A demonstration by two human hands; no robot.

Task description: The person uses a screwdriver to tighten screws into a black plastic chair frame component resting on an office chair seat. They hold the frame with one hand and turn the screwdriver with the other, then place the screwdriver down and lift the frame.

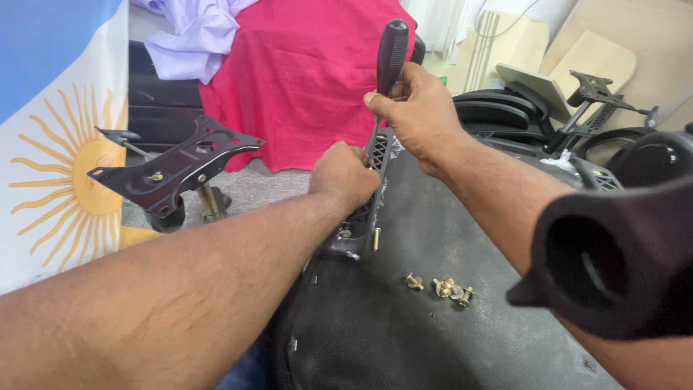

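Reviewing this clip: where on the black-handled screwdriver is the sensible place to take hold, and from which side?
Probably the ribbed black handle of the screwdriver, taken from the right, fingers wrapped round it. It stands nearly upright with the top half bare; the right hand holds its lower end. The left hand covers the black bracket below, where the shaft is hidden.

red cloth (299, 72), sun flag (61, 137), metal seat plate (177, 166), loose bolts (440, 287)
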